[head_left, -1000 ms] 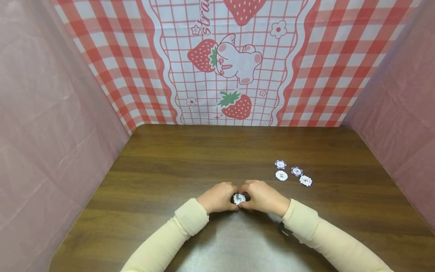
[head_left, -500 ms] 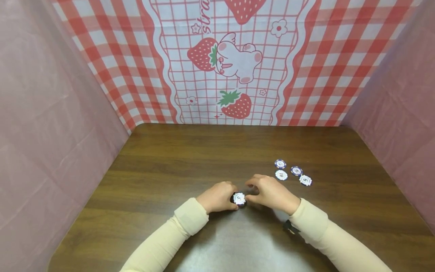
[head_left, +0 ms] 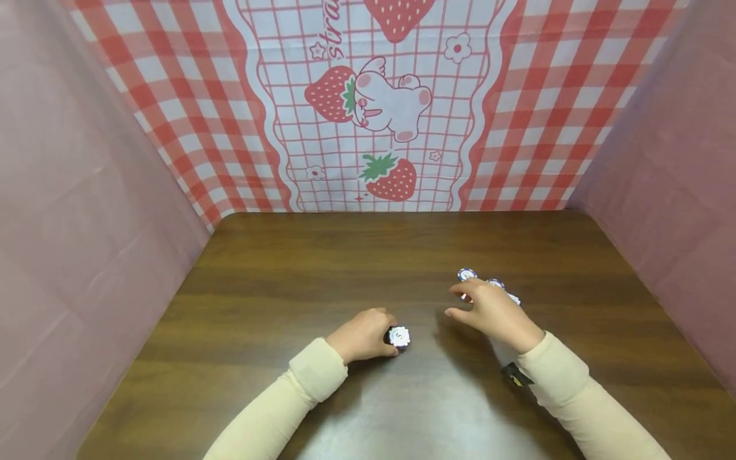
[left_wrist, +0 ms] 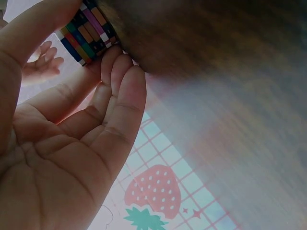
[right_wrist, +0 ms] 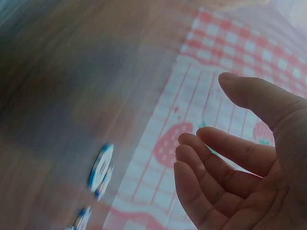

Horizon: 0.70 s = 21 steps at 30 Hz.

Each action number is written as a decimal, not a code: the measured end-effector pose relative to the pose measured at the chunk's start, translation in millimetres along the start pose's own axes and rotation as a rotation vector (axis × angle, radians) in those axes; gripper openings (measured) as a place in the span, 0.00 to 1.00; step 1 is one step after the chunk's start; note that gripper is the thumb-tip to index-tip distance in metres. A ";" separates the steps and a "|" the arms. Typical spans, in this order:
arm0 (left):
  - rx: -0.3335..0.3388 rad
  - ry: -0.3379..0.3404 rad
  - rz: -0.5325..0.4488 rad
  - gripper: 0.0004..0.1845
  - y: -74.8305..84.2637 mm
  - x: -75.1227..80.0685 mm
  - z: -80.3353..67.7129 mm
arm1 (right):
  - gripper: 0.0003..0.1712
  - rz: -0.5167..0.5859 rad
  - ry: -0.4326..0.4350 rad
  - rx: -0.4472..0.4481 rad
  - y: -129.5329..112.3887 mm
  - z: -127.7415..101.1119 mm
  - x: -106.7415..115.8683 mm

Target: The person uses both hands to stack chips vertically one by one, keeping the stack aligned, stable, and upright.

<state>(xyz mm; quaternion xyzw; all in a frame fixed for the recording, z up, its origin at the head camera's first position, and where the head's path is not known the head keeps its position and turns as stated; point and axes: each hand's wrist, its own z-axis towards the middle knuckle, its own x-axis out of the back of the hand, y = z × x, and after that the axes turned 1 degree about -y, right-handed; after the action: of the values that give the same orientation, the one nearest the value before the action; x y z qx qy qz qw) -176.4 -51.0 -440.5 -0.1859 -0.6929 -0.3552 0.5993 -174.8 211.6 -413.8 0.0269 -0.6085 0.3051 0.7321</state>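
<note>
While the head view shows only the white top of the chip stack [head_left: 398, 337] beside the left hand [head_left: 363, 335], the left wrist view shows its side: many coloured edges [left_wrist: 86, 29] piled together, with the thumb on one side and the curled fingers [left_wrist: 115, 72] on the other, clamped on the stack. It stands on the wooden surface [head_left: 322, 281], near the front and about midway across.

Further out and to the right, the right hand [head_left: 494, 313] hovers over the loose chips [head_left: 467, 275], covering part of them in the head view. From the right wrist view the fingers [right_wrist: 216, 158] are apart and gently bent, holding nothing, and the loose chips [right_wrist: 100, 167] lie flat on the surface, blurred, clear of the fingertips.

Beyond the surface hangs a red checked cloth [head_left: 368, 108] printed with strawberries.
</note>
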 end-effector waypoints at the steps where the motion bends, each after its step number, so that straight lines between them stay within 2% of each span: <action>1: 0.001 0.001 -0.002 0.14 -0.4 0.0 -0.7 | 0.20 -0.006 0.006 -0.013 3.3 -1.2 1.6; 5: 0.011 0.004 -0.002 0.14 -1.4 -0.1 -3.0 | 0.21 -0.023 0.004 -0.080 16.6 -6.3 7.8; 10: -0.011 0.023 -0.003 0.13 0.4 1.4 -2.2 | 0.23 -0.041 0.007 -0.158 34.8 -13.4 15.9; 21: -0.003 0.025 -0.038 0.15 2.8 -0.8 0.1 | 0.24 -0.109 -0.069 -0.240 64.3 -23.5 24.1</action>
<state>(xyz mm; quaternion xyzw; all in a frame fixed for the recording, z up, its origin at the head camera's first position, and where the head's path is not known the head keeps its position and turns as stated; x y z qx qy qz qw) -174.4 -48.9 -440.5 -0.1692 -0.6882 -0.3696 0.6009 -183.2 283.5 -419.3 -0.0175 -0.6632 0.1888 0.7240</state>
